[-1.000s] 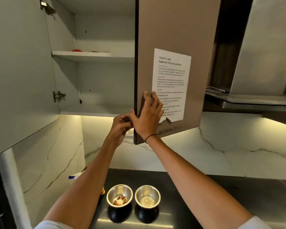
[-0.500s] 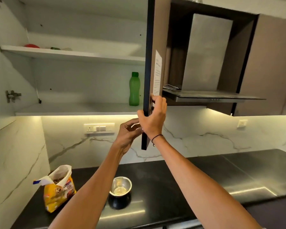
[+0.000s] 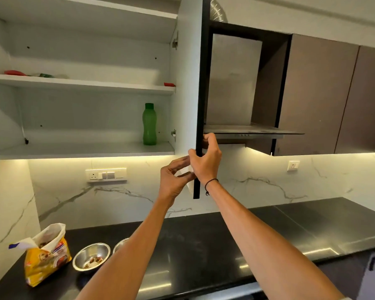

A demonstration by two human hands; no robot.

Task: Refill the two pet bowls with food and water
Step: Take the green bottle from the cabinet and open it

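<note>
Sitting lower left on the counter [image 3: 204, 245]: food bag [image 3: 44, 254], bowl [image 3: 91, 256] with a few kibbles, second bowl [image 3: 120, 245] half hidden by the forearm. Higher, mid-frame: right hand [image 3: 206, 162] wrapped round the door [image 3: 200, 94] edge, left hand [image 3: 174, 180] half-curled, pinching the paper there. Farthest, up-left of both hands: green bottle [image 3: 149, 124], upright on the shelf [image 3: 80, 149], nearer the left hand.

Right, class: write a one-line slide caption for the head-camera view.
Both hands, right hand and left hand, grip the open cabinet door; green bottle shelved, bowl and food bag below.
</note>
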